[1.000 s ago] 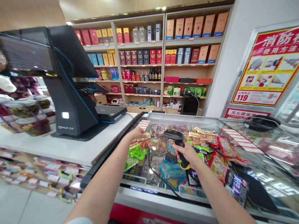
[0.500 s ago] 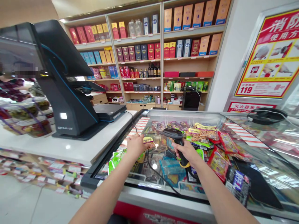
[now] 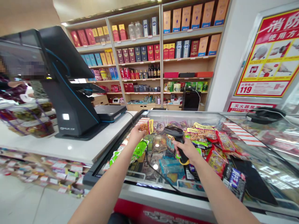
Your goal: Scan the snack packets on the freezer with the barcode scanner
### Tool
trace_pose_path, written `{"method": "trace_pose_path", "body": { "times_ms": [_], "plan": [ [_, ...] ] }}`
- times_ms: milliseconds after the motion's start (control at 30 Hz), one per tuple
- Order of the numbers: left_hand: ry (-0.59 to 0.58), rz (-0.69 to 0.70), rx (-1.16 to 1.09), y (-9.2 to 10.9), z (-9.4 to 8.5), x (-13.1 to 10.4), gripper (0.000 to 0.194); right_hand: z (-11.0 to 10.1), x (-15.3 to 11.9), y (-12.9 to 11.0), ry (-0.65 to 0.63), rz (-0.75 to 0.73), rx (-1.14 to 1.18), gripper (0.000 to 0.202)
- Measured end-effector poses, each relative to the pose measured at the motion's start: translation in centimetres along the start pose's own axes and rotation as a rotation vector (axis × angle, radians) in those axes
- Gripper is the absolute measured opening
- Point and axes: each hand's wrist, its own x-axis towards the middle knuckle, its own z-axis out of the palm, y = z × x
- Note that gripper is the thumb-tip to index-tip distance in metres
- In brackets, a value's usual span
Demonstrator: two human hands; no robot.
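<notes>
My left hand [image 3: 136, 134] grips a small snack packet [image 3: 146, 127] with a yellow edge, over the left part of the glass-topped case [image 3: 168, 194]. Just below that hand lies a green packet [image 3: 140, 148]. In my right hand [image 3: 186, 150] is the handle of a black and yellow barcode scanner [image 3: 174, 131], its head pointing left. The scanner's cable [image 3: 161, 176] runs across the glass. Beside the right hand are piled yellow-topped snack packets [image 3: 198, 132] and red packets [image 3: 216, 160].
On the white counter [image 3: 102, 138] at the left stand a point-of-sale terminal [image 3: 72, 102] and lidded food tubs [image 3: 38, 126]. A dark flat object [image 3: 255, 183] lies right of the packets. Shelves [image 3: 140, 62] of boxes stand behind; a person's arm [image 3: 16, 83] shows far left.
My left hand has moved slightly up, and its packet is now turned upright with more of it showing. The green packet beneath is more exposed. My right hand still holds the scanner.
</notes>
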Motion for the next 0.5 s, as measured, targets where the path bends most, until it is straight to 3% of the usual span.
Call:
{"method": "trace_pose_path", "body": {
  "times_ms": [67,167,367,500],
  "plan": [
    [0.008,-0.119,-0.419,-0.6,0.2,0.5,0.022,0.1,-0.1,-0.5,-0.008,-0.011,-0.014,0.033],
    [-0.025,-0.278,-0.785,-1.2,1.4,0.6,0.028,0.4,0.0,-1.3,-0.019,-0.026,-0.044,0.033],
    [0.068,-0.287,-1.107,-1.8,5.1,1.2,0.027,2.3,1.5,-2.0,-0.05,-0.049,-0.046,0.033],
    [0.182,-0.198,-1.144,-2.8,6.0,1.9,0.019,4.1,2.7,-1.0,-0.029,-0.05,-0.052,0.034]
  ]
}}
